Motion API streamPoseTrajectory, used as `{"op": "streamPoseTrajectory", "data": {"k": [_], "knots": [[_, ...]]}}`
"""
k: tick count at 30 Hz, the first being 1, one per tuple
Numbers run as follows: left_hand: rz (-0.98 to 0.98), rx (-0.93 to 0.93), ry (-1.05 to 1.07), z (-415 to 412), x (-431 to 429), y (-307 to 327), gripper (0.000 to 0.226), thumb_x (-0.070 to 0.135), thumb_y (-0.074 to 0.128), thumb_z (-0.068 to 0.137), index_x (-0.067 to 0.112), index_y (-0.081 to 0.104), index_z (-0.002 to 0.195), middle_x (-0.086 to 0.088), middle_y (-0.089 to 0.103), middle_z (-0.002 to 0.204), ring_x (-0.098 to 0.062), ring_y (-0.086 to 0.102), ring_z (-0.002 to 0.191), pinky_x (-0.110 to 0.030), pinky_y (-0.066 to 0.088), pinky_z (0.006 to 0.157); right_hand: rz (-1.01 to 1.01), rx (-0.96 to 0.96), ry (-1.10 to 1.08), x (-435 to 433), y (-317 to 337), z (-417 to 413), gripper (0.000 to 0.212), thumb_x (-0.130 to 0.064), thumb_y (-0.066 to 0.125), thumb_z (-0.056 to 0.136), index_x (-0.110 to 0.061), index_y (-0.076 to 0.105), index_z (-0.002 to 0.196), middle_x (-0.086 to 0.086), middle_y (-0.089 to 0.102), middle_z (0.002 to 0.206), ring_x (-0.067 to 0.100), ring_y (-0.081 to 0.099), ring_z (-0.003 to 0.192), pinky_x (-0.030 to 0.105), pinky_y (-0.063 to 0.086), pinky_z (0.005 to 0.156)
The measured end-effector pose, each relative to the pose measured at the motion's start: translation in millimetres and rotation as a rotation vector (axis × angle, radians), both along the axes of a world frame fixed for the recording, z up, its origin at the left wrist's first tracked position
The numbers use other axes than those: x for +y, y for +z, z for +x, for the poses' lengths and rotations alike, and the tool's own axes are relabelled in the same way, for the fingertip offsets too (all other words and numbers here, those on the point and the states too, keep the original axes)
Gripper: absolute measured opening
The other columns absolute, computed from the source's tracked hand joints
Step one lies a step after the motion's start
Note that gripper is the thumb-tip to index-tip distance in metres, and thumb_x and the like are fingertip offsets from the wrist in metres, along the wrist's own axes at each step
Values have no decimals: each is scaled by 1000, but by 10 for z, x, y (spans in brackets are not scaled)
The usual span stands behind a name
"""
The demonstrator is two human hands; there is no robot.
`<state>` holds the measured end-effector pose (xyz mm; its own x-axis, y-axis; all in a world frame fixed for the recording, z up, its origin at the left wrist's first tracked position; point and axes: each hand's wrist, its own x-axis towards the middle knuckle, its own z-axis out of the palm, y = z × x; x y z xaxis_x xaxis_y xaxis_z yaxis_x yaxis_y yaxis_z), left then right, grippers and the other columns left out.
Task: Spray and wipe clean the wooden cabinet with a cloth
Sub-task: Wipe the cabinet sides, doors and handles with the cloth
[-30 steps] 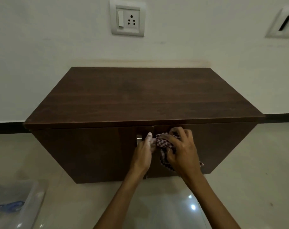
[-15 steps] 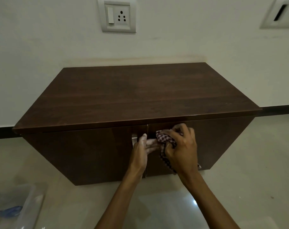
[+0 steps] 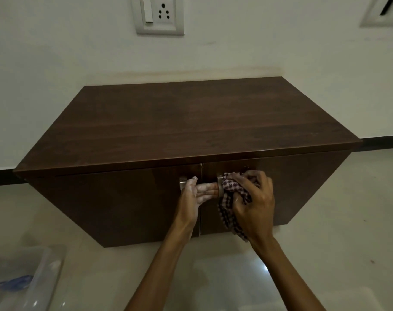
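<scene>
A low dark wooden cabinet (image 3: 186,122) with two front doors stands against the wall. Each door has a metal handle near the middle seam; the left handle (image 3: 182,181) shows beside my left hand. My right hand (image 3: 255,203) grips a bunched red-and-white checked cloth (image 3: 230,199) against the right door's handle, with a tail of cloth hanging down the door. My left hand (image 3: 194,194) lies against the door fronts at the seam, fingers stretched straight toward the cloth. No spray bottle is in view.
A pale glossy floor (image 3: 337,254) surrounds the cabinet. A clear plastic bag (image 3: 22,281) with something blue inside lies at the lower left. A wall socket plate (image 3: 157,14) is above the cabinet, another fitting (image 3: 384,10) at the top right.
My right hand and the cloth stay at the right handle with only small shifts. My left hand's fingers have stretched rightward across the seam toward the cloth. The camera moved a little.
</scene>
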<state>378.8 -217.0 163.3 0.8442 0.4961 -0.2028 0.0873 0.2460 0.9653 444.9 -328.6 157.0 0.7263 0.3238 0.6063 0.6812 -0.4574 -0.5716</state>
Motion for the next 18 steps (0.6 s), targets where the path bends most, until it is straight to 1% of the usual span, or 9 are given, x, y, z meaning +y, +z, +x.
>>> {"op": "streamPoseTrajectory", "data": {"k": [2,4,6,7,10,13,15,17,18], "knots": [[-19,0,14,6,-10,5,59,25,11,99,-3,63,100,-16,64,100,-16,61,88,-16,44,81,-22,-101,82,-32,-51,11,52,21,70,53,-6,72,98,24,61,98,23,43,98,18,38,76],[-37,0,38,19,-20,19,55,25,14,99,6,64,87,-10,65,93,-13,60,83,-13,46,74,-56,-186,145,-16,-114,-3,52,20,75,49,-7,73,94,24,63,96,24,41,99,28,44,76],[-48,6,55,20,-36,30,53,25,16,99,10,64,81,-4,66,85,-11,60,80,-12,47,69,-54,-189,162,15,-185,-23,53,21,76,46,-5,73,92,24,64,95,25,41,99,32,45,77],[-44,8,56,18,-42,37,54,26,16,99,11,64,80,-3,66,85,-11,60,81,-14,45,70,-34,-179,164,18,-220,-23,54,22,76,45,-4,73,92,25,64,94,25,41,99,33,45,77],[-20,-2,67,4,-49,61,54,26,15,99,8,65,87,-8,66,92,-13,61,85,-15,45,72,4,-191,203,-30,-325,25,64,21,77,44,-12,68,97,21,63,98,25,42,99,33,45,78],[9,-10,82,-9,-61,52,54,23,15,99,2,65,92,-13,65,96,-16,62,87,-6,47,64,-25,-212,245,-69,-454,47,72,13,83,45,-22,56,102,7,50,108,24,42,101,31,45,78],[39,-6,82,-24,-75,49,55,22,15,99,-5,63,101,-18,64,102,-21,61,96,-10,47,73,-64,-222,239,-59,-519,39,65,9,86,43,-19,64,97,10,56,104,24,42,100,31,48,73],[61,4,84,-29,-85,45,56,22,15,99,-9,61,107,-20,63,107,-24,59,103,-14,42,82,-142,-224,194,-41,-556,55,52,10,87,39,-11,73,85,17,67,93,24,41,97,32,53,66],[69,4,86,-29,-89,46,56,21,15,99,-10,60,108,-20,63,107,-25,59,104,-15,42,83,-168,-213,165,-39,-576,58,49,11,86,38,-9,75,82,18,68,89,23,41,97,33,55,64]]}}
